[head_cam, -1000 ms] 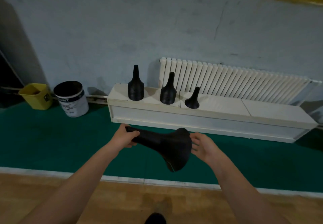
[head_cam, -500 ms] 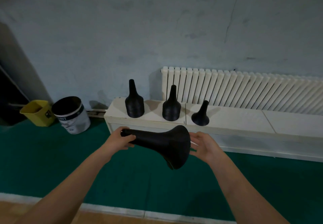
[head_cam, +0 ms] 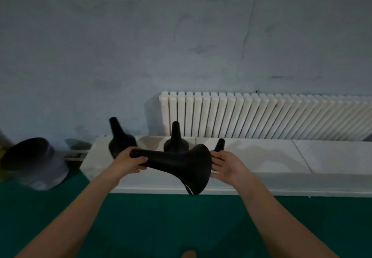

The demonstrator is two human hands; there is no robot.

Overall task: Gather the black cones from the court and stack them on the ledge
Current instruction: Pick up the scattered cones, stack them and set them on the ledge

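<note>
Beneath a scuffed grey-blue plaster wall (head_cam: 141,46) and a long white ribbed radiator (head_cam: 261,116), a low white ledge (head_cam: 271,157) runs along the green court floor (head_cam: 181,221). A dark round bucket (head_cam: 34,163) at far left is too blurred to read.

A person holds a black flared cone (head_cam: 181,163) sideways in front of the ledge, above the floor. Its long axis runs left to right, with the narrow neck to the left and the wide base to the right.

On the ledge just beyond stand a tall black cone stack (head_cam: 118,137), a second black cone stack (head_cam: 176,135) and a small single black cone (head_cam: 220,144). The held cone hides their lower parts, so the number in each stack cannot be told. The middle stack lies straight past the held cone's waist. The left hand is nearer the tall stack and the right hand nearer the small one.

The left hand (head_cam: 128,162) wraps around the neck. The right hand (head_cam: 225,165) meets the base rim with its fingers extended. Whether it pinches the rim or only steadies it is unclear. The cone would likely need to be tipped upright, base down, before it is set on a stack.
</note>
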